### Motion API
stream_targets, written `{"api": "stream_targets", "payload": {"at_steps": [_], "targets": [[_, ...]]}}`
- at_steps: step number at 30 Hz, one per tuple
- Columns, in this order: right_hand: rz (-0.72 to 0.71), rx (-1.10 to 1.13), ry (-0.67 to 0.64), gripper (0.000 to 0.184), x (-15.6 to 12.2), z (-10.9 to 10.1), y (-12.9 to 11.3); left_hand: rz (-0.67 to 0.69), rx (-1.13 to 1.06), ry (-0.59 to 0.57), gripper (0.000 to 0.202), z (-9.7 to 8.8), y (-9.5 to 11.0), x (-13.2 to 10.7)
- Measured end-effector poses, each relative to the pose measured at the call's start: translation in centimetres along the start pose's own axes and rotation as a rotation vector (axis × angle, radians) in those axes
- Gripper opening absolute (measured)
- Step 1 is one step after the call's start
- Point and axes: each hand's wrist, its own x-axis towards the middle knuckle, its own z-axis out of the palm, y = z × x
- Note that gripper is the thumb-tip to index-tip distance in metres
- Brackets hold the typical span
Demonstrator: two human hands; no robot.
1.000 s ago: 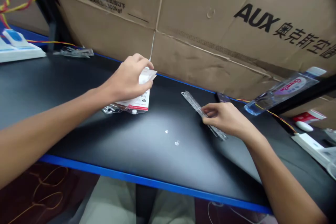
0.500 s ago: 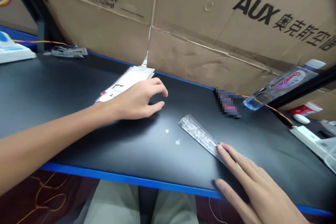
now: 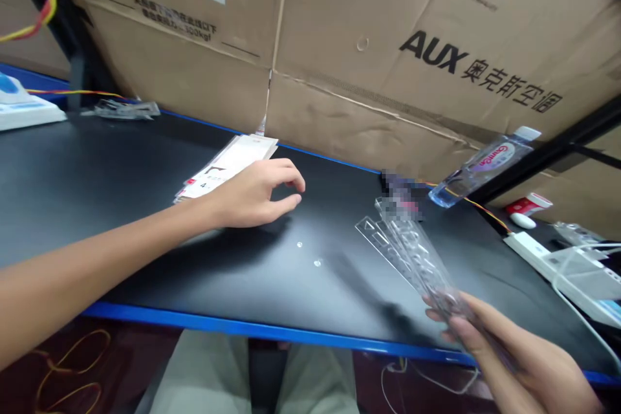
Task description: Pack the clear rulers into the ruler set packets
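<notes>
A fanned stack of clear plastic stencil rulers [image 3: 418,257], with cut-out shapes, is in my right hand [image 3: 517,346], thumb on top and fingers beneath. The rulers are raised off the black tabletop [image 3: 272,284] and cast a dark shadow on it. My left hand [image 3: 262,197] holds nothing; thumb and curled fingers stay apart. Behind its wrist lies a stack of white cards [image 3: 240,158] in clear sleeves, partly hidden by the forearm. Two small clear pieces, one round piece [image 3: 299,244] and one larger piece [image 3: 317,263], lie between the hands.
Large cardboard boxes [image 3: 330,116] wall off the back. On the right are a blurred-out dark object [image 3: 400,191], a tilted clear bottle [image 3: 485,168] and a white power strip [image 3: 538,259]. Clear plastic packaging [image 3: 126,108] lies at back left. A blue edge [image 3: 218,323] borders the front.
My right hand has closed on the clear rulers and lifted them from the table, and they have fanned apart. My left hand has hardly moved. The view has shifted slightly.
</notes>
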Motion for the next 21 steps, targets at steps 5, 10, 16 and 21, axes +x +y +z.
{"api": "stream_targets", "payload": {"at_steps": [5,10,16,21], "targets": [[-0.062,0.296,-0.236,0.027,8.4,1.6,-3.6,-0.213,-0.54,-0.1,0.046,0.2,1.4,0.2],[-0.349,0.199,-0.428,0.029,16.3,4.8,-5.3,-0.346,-0.608,0.04,0.064,-0.4,0.5,0.1],[-0.367,0.114,-0.411,0.028,19.8,6.9,-3.3,-0.152,-0.282,0.039,0.024,-0.5,-2.1,-0.2],[-0.387,0.02,-0.335,0.03,18.8,7.3,-1.3,-0.068,-0.054,-0.109,0.02,0.3,-2.2,-0.3]]}}
